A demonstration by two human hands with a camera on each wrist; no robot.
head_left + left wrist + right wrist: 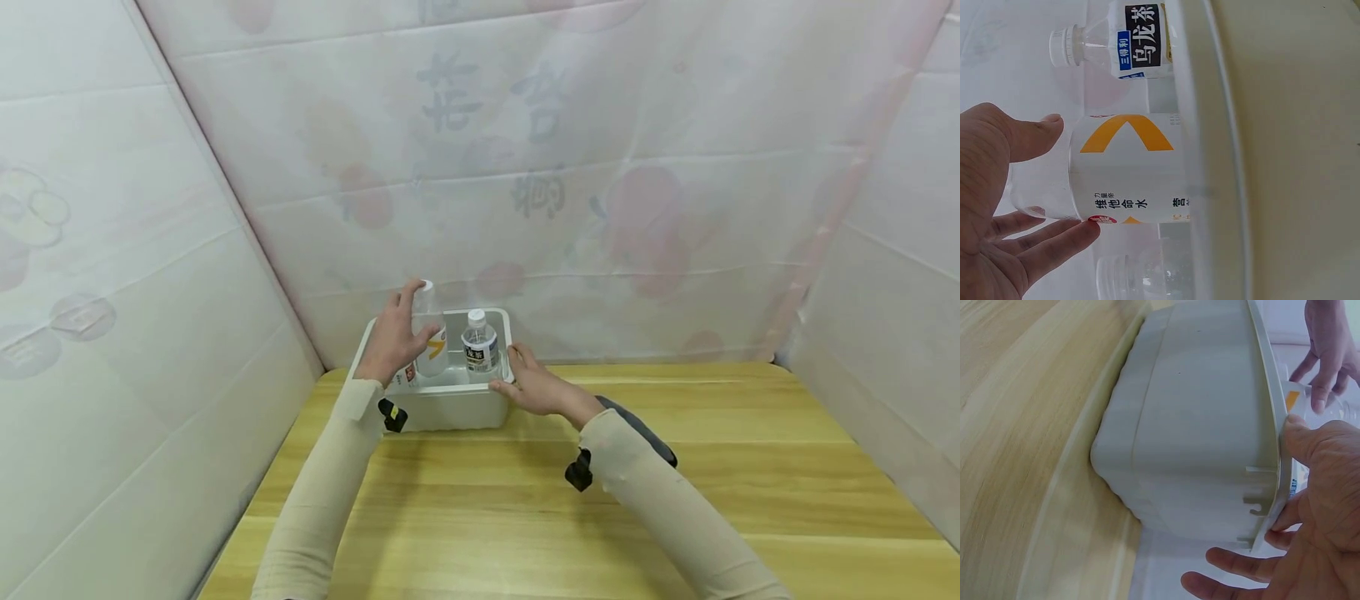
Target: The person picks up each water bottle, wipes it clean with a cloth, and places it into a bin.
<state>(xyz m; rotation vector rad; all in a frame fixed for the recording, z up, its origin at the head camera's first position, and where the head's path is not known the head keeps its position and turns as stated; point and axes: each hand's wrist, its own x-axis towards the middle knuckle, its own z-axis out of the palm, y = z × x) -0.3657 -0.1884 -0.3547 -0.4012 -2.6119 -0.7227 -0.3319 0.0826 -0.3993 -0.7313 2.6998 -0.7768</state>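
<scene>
A white plastic bin point(442, 411) stands on the wooden table against the back wall, with several bottles in it. My left hand point(392, 335) holds the upper part of a clear bottle with a white and orange label point(1129, 169), thumb on one side and fingers on the other. This bottle stands upright, its lower end hidden behind the bin's rim. At the bin's right corner, my right hand point(1329, 481) grips the rim, thumb over the top and fingers beneath. An oolong tea bottle point(480, 348) with a white cap stands between the hands.
Another clear bottle with a white cap point(1113, 278) shows partly behind the bin wall. A dark grey object point(641, 429) lies on the table point(480, 517) behind the right forearm. Printed white sheets point(525, 167) hang at the back and both sides.
</scene>
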